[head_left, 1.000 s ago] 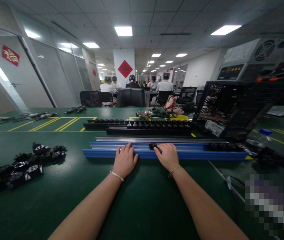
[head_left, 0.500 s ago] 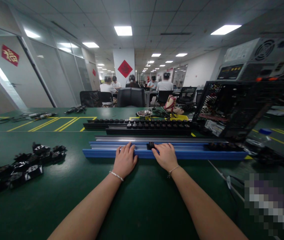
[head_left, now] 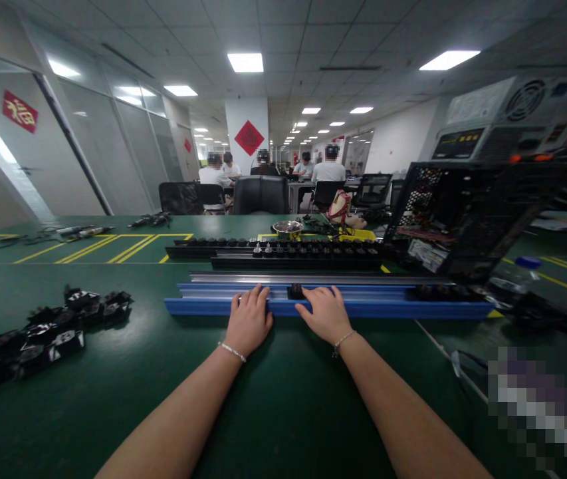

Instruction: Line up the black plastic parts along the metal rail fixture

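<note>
A long blue channel rail (head_left: 373, 310) lies crosswise in front of me. My left hand (head_left: 249, 320) lies over its near wall, fingers reaching into the channel and thumb on the near side, gripping the rail. Inside the channel sits a small black block (head_left: 294, 291), perhaps a socket module. The index finger of my right hand (head_left: 326, 317) touches the block's right side, while the thumb is at the rail's near wall. More black blocks (head_left: 443, 293) sit in the rail's right end.
Behind are a grey rail (head_left: 387, 278) and black rails (head_left: 308, 263) holding rows of blocks. Loose black modules (head_left: 48, 329) lie at left. An open computer case (head_left: 467, 213) and a bottle (head_left: 515, 279) stand at right. A metal bowl (head_left: 288, 228) sits farther back.
The small black block has slid a little left along the rail, my right hand following beside it. Its thumb has moved left and down onto the near wall. My left hand is almost unchanged.
</note>
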{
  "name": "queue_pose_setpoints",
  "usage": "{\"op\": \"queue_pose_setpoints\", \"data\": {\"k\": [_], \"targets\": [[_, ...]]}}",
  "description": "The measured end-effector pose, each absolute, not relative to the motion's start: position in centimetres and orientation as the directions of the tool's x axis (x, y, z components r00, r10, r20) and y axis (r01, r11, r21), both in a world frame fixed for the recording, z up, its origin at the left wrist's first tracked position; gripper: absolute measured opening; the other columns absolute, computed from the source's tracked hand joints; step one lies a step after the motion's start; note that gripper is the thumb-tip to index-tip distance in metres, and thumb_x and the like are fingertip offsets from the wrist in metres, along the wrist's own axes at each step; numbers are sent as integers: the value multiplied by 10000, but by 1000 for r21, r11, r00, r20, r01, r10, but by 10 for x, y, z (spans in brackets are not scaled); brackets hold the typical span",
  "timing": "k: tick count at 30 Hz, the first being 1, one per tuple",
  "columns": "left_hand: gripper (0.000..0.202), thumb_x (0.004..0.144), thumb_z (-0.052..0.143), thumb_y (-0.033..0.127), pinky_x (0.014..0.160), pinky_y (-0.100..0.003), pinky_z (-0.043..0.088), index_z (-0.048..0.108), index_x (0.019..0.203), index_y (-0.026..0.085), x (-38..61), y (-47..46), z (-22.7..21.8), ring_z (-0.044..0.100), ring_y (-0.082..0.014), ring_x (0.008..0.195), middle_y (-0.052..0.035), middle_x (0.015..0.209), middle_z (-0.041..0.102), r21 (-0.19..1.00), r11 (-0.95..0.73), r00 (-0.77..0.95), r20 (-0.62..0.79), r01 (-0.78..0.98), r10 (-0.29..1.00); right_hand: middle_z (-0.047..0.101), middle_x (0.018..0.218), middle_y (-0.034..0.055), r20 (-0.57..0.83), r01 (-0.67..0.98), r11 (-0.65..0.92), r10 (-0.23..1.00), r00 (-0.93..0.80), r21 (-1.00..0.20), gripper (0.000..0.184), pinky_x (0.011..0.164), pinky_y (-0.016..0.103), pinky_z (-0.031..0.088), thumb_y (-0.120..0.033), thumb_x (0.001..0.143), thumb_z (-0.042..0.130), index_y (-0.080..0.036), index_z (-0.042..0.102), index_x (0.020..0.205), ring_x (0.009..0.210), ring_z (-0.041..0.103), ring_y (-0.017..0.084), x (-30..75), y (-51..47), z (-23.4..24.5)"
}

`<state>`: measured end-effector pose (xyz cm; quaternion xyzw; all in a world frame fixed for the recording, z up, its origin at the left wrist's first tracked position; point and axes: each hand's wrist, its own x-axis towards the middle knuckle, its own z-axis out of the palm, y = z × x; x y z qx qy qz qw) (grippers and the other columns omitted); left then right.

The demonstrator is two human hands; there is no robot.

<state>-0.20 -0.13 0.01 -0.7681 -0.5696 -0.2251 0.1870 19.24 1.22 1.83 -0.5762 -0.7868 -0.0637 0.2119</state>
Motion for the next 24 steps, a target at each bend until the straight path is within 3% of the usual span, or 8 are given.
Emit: {"op": "queue_pose_setpoints", "data": {"k": [24], "targets": [[643, 745, 517, 214, 1006, -576, 204, 337, 1332, 408, 11, -9, 5, 320, -309, 1272, -70, 1423, 342, -31, -335, 305, 502, 942, 809, 571, 1191, 95, 422, 918, 378, 856, -298, -119, 514, 1047, 480, 108, -310, 764, 500, -184, 454, 1260, 1119, 445, 227, 178, 10, 10]]}}
